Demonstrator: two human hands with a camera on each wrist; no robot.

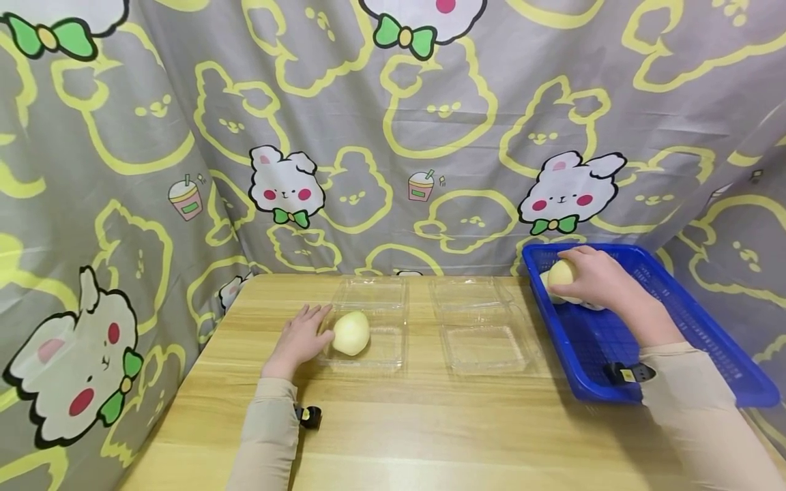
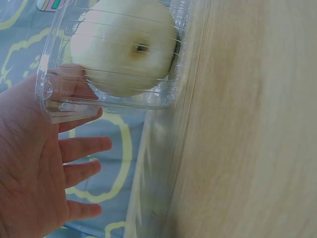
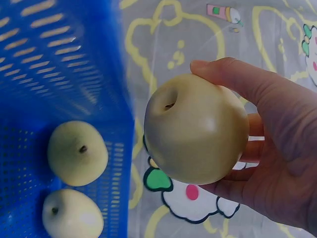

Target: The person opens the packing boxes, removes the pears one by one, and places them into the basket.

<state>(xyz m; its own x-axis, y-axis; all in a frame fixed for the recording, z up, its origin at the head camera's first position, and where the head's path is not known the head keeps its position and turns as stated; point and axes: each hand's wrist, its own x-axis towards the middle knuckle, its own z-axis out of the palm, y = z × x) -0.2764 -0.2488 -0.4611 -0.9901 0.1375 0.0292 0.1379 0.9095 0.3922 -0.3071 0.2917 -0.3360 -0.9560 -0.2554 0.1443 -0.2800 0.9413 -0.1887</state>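
My right hand (image 1: 594,278) grips a pale yellow pear (image 3: 195,131) above the far left corner of the blue basket (image 1: 568,365), thumb on one side and fingers round the other. Two more pears lie in the basket, a greenish one (image 3: 78,153) and a paler one (image 3: 73,214). On the left, my left hand (image 1: 299,341) is at the side of a clear plastic box (image 1: 387,354), fingers spread and fairly straight, thumb at the rim. Inside that box sits another pear (image 1: 351,333), with its dimpled end facing the left wrist camera.
A second clear plastic box (image 1: 488,348), lid folded back, stands between the first box and the basket. The wooden table (image 1: 393,429) meets a grey patterned curtain (image 1: 368,123) at the back; more curtain hangs at both sides.
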